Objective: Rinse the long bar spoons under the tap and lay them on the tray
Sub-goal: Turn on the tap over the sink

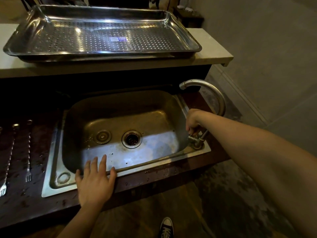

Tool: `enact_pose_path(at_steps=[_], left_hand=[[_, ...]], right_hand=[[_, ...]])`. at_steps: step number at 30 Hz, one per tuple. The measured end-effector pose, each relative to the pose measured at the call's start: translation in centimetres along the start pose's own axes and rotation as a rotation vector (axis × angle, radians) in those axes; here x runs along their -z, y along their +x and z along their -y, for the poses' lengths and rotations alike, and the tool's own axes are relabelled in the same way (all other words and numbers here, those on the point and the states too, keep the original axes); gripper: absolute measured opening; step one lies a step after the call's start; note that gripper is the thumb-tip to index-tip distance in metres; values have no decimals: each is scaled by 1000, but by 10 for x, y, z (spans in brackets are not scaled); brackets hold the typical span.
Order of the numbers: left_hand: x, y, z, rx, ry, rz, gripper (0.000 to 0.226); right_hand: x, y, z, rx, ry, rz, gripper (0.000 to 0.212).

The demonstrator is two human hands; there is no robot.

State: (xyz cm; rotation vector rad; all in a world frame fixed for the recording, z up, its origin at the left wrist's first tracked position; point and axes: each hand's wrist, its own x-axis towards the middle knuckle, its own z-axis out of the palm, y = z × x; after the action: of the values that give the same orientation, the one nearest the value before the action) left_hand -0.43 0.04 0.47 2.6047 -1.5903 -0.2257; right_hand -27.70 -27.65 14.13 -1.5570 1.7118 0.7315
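Note:
Two long twisted bar spoons with fork ends point(28, 152) point(8, 158) lie side by side on the dark counter left of the sink; a third is barely visible at the left edge. My left hand point(95, 179) rests flat, fingers spread, on the front rim of the steel sink point(51, 172). My right hand point(193, 121) is closed on the tap handle point(193, 137) at the base of the curved tap point(205, 88). No water runs from the spout. A perforated steel tray point(103, 38) sits on the raised pale ledge behind the sink, with nothing on it.
The sink basin holds a drain point(131, 139) and a round plug point(103, 136). The dark wet counter point(25, 200) runs left of the sink. A pale ledge point(214, 54) carries the tray. Grey wall and floor lie to the right; a sneaker point(166, 227) shows below.

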Motion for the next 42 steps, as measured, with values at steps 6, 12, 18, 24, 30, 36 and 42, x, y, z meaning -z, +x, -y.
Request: enact_pose_path(at_steps=[6,12,18,24,30,36,42], left_hand=[[0,1,1,3,0,1,70],[1,1,0,1,-9,2,71],[3,1,1,3,-6,11,71],[3,1,0,8,-1,6,70],[2,1,0,7,-4,3,69],[1,1,0,8,-3,-1,69],[3,0,-1,13,-11,5,70]], right_hand=[[0,2,-1,5,-9,-9,30],[-1,2,2,25,-38,-50,28],[0,3,0,16,57,-122,27],[0,4,0,0,117,-146,29],[1,7,-10,118,204,-292,20],[-2,2,-2,57,139,-193,22],[-8,-10,3,148,-197,-274,17]])
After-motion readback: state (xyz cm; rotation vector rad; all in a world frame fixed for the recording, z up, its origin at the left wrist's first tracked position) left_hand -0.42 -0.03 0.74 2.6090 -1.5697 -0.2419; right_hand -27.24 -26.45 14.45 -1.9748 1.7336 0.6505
